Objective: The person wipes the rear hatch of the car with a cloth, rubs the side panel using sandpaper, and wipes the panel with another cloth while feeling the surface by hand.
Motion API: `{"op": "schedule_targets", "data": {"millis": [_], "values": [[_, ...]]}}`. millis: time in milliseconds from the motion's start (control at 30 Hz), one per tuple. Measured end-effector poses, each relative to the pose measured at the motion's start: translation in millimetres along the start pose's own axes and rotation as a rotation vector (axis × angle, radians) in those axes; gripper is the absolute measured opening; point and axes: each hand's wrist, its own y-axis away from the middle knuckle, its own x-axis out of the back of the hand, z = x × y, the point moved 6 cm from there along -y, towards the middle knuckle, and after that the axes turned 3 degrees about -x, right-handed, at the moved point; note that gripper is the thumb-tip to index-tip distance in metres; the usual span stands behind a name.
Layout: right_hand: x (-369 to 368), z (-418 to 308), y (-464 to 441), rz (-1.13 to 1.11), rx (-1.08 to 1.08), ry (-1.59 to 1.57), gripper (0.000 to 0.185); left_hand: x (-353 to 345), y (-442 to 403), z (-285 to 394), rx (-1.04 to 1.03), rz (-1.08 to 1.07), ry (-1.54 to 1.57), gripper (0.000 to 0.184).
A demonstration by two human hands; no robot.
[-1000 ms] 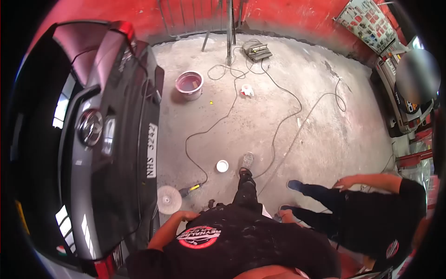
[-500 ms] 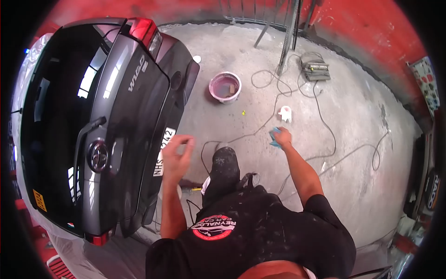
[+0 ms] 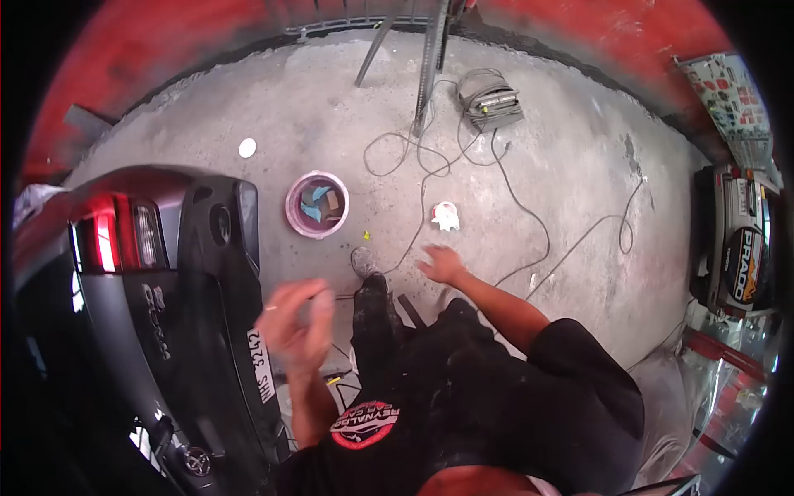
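Observation:
My right hand (image 3: pixel 441 264) reaches forward over the floor, empty, its fingers stretched apart. Just beyond it on the floor is a white item (image 3: pixel 446 217) with ragged edges and a little red on it. My left hand (image 3: pixel 299 324) is raised beside the dark car's rear, near the number plate (image 3: pixel 261 365). Motion blurs its curled fingers, and I cannot make out whether anything is in them. A pinkish bucket (image 3: pixel 290 207) stands ahead on the floor. Inside it lie a crumpled blue cloth (image 3: pixel 312 204) and a small brown block (image 3: pixel 332 200).
The dark car (image 3: pixel 141 331) fills the left side. Ahead, a cable (image 3: pixel 529 217) winds over the concrete from a grey bundle (image 3: pixel 490 99) near a metal stand (image 3: pixel 428 78). A white disc (image 3: pixel 247 148) lies beyond the car. A vehicle with a spare-wheel cover (image 3: pixel 748 260) is at right.
The blue cloth has left my right hand and now lies in the bucket. That hand has opened. The view has turned left and my left hand appears larger.

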Motion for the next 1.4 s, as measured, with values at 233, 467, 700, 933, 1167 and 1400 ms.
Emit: {"op": "schedule_targets", "data": {"millis": [233,467,700,933,1167,1400], "values": [[147,123,170,-0.620,-0.132,-0.355,0.078,0,-98,179,-0.829,0.216,0.538,0.033],[577,18,322,0.689,1.271,-0.113,0.029,-163,-112,303,-0.621,-0.222,0.228,0.034],[600,40,338,0.842,1.630,-0.196,0.023,-248,-98,331,-0.603,0.071,0.189,0.023],[616,62,293,0.629,1.154,-0.714,0.031,-307,-114,266,-0.235,0.277,0.364,0.034],[666,29,346,0.709,1.309,-0.409,0.027,-165,-66,345,-0.785,0.479,-0.544,0.023],[647,-4,417,0.728,1.475,0.030,0.023,-206,-21,485,-1.463,-0.091,-0.430,0.025]]}}
